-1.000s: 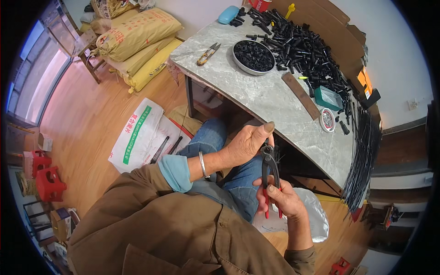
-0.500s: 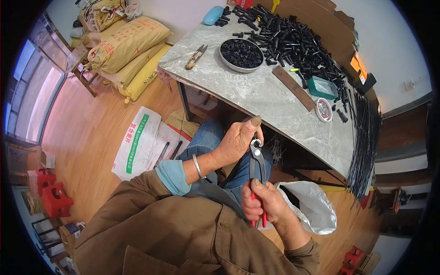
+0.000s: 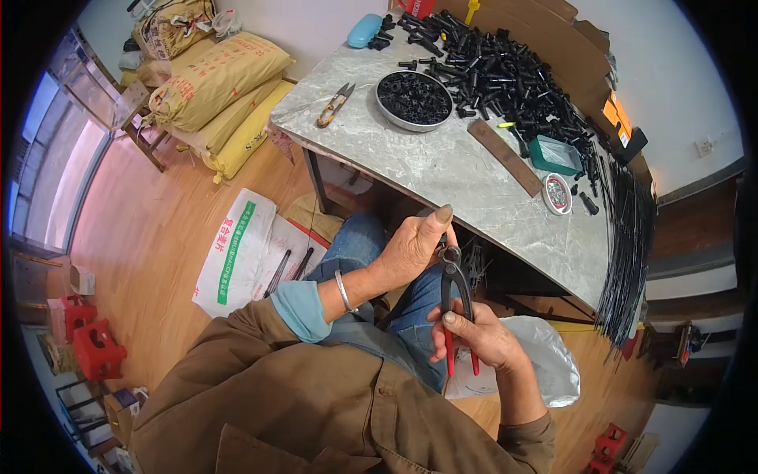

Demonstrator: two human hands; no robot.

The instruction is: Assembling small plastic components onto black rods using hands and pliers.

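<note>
yellow sacks (image 3: 217,87) stacked left of table; white green-striped bag (image 3: 237,249) flat on floor.

A grey marbled counter (image 3: 442,170) is seen ahead, on which a round bowl (image 3: 414,99) of small black parts is set beside a large heap of black tubes (image 3: 505,75). Small snips (image 3: 335,105) are laid near the counter's left edge, a blue case (image 3: 364,30) at its far corner. A brown strip (image 3: 503,157), a teal tray (image 3: 556,155) and a small round dish (image 3: 557,193) are placed toward the right. Yellow sacks (image 3: 217,95) are stacked on the wooden floor (image 3: 150,229), where a white printed sack (image 3: 237,249) lies flat. Red stools (image 3: 87,340) are seen at the left.
</note>
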